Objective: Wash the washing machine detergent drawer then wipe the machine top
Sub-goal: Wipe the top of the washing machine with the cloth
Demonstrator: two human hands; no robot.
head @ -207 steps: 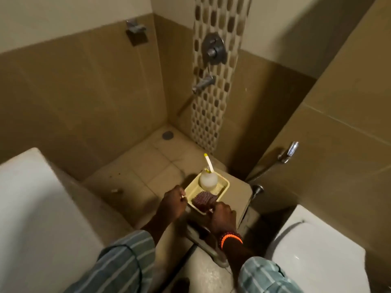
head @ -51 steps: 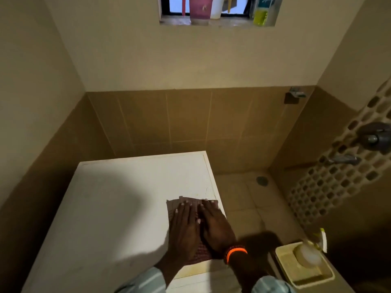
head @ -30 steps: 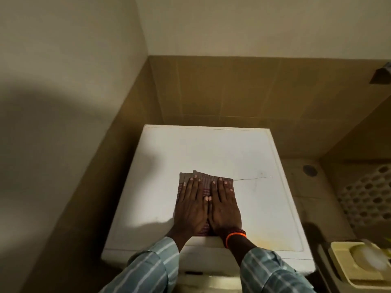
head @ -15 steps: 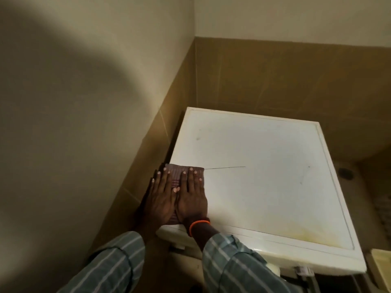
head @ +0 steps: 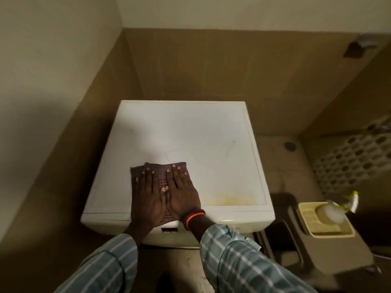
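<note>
The white washing machine top (head: 190, 132) fills the middle of the view. A dark checked cloth (head: 160, 171) lies flat on its front left part. My left hand (head: 148, 199) and my right hand (head: 183, 195) press side by side on the cloth, palms down, fingers spread and pointing away from me. An orange and dark bead band sits on the right wrist. A loose thread curls on the top just beyond the cloth. A yellowish stain (head: 230, 199) marks the front right of the top.
A yellow tray (head: 330, 231) with a pale round bottle (head: 331, 213) stands on a stool at the right. Brown tiled walls close in behind and on the left. A floor drain (head: 289, 145) lies right of the machine.
Both hands have slid the cloth from the machine's front left corner rightward toward the middle of the front area. The view has swung right, bringing the tray back in.
</note>
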